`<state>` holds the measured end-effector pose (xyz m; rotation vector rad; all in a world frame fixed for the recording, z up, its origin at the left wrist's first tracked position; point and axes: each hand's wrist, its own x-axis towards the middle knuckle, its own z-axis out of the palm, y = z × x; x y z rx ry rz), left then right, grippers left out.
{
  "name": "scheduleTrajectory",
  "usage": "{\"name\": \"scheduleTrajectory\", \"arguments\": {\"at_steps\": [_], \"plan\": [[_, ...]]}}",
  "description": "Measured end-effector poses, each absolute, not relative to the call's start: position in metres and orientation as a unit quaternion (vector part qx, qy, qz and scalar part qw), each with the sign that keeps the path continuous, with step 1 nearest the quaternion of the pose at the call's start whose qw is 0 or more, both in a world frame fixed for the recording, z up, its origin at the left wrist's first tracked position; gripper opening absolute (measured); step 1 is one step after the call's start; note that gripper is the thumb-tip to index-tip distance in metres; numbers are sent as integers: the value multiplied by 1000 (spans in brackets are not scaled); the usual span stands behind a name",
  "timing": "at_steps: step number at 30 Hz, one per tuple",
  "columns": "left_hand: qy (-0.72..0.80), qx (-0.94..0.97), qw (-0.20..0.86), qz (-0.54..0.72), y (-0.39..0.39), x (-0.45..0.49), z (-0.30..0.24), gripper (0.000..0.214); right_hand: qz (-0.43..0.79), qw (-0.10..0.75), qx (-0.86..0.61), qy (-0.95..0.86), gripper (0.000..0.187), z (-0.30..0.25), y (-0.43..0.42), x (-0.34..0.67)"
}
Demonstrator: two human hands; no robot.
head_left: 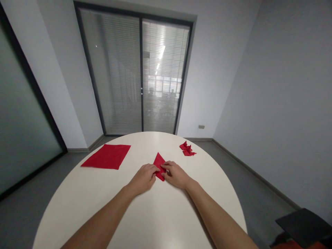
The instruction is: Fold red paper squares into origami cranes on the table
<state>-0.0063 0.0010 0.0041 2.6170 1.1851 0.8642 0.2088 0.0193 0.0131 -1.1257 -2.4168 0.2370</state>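
Observation:
A small piece of folded red paper (pixel 158 160) lies on the table in front of me, with one pointed corner facing away. My left hand (pixel 144 177) is closed at its left edge, thumb over the paper and the other fingers curled. From the right, my right hand (pixel 176 174) grips the same piece with bent fingers and thumb. Parts of the paper's sides are hidden under the fingertips.
On the round white table (pixel 155 221), a stack or sheet of flat red paper (pixel 107 157) lies at the left. Several folded red paper shapes (pixel 187 149) sit at the far right. A black chair (pixel 306 226) stands on the floor at the lower right.

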Motion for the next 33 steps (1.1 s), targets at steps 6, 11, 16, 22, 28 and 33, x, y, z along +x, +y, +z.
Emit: {"name": "scheduleTrajectory", "arguments": {"at_steps": [6, 11, 16, 22, 28, 33], "plan": [[405, 866, 90, 281, 8, -19, -3, 35, 133, 222, -361, -896, 42, 12, 25, 220], [394, 879, 89, 253, 8, -26, 2, 33, 132, 203, -323, -915, 48, 11, 29, 227], [384, 886, 93, 244, 6, -26, 7, 29, 118, 177, -337, -917, 55, 12, 30, 231], [378, 889, 99, 238, 1, -25, 15, 25, 103, 195, -323, -920, 61, 16, 28, 229], [361, 898, 91, 235, 0, -28, 15, 24, 117, 206, -311, -921, 65, 21, 27, 228], [370, 892, 91, 244, 2, -24, 14, 21, 115, 215, -311, -919, 52, 25, 21, 224]]}}
